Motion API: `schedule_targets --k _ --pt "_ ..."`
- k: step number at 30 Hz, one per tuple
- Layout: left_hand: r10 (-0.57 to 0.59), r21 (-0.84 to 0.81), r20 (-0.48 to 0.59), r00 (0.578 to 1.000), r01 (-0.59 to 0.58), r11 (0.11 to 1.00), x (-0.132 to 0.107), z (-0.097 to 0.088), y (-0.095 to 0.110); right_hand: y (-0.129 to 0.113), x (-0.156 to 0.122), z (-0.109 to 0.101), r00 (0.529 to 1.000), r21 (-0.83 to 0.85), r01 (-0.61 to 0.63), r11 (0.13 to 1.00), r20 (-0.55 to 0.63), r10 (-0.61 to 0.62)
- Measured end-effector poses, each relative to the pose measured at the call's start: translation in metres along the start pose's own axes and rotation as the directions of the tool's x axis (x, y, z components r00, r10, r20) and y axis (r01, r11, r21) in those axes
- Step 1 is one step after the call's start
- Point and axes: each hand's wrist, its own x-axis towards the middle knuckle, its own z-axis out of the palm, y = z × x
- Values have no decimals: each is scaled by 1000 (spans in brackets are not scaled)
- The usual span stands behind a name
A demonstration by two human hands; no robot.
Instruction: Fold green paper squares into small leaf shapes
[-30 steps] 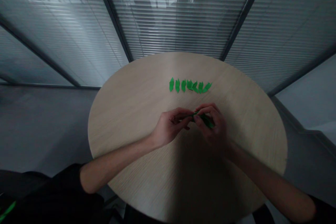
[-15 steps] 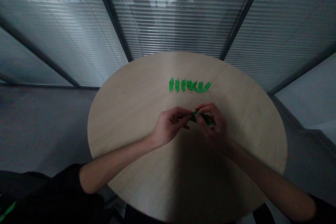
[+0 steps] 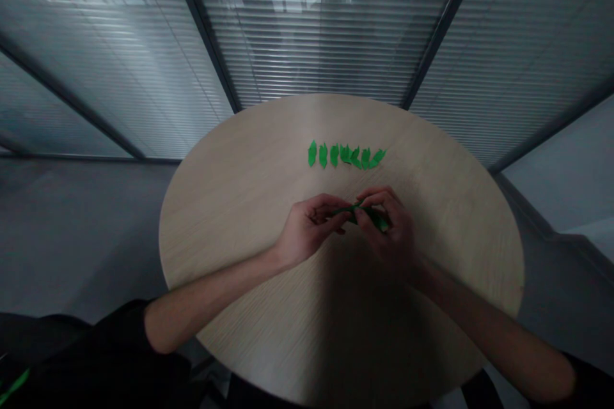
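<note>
Table check, head camera. My left hand (image 3: pixel 311 227) and right hand (image 3: pixel 388 227) are together above the near-centre of a round light-wood table (image 3: pixel 230 204). Both are closed on a narrow green paper strip (image 3: pixel 367 215), which lies crosswise between them.

Left hand: fingers curled, thumb side toward the right hand, pinching the strip's left end. Right hand: fingers curled down over the strip's middle and right portion, hiding part of it; its right end shows just past my right fingertips (image 3: pixel 384 223). The two hands are nearly touching, with the strip bridging the small gap. I cannot tell from this view whether either hand or the strip touches the tabletop. The strip's exact shape is also hidden by my fingers.

Beyond my hands, near but not touching them, a row of seven small green leaf-shaped pieces (image 3: pixel 345 155) lies on the table. The row runs left to right, with the pieces set close together. The left ones stand nearly upright in the view; the right ones lean over to the right.

Black sleeves (image 3: pixel 96 358) cover my upper arms, and my forearms are bare. Behind the table stands a glass partition with slatted blinds (image 3: pixel 311 45). Grey floor (image 3: pixel 71 249) shows on both sides.
</note>
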Motion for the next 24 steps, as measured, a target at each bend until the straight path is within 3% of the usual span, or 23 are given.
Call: schedule_targets --k 5,24 --pt "-33 1 -8 999 33 999 0 0 1 -1 0 0 1000 10 0 1000 -9 0" --pt "8 15 2 1000 -8 1000 1 -2 -1 3 -4 0 995 104 -96 990 40 92"
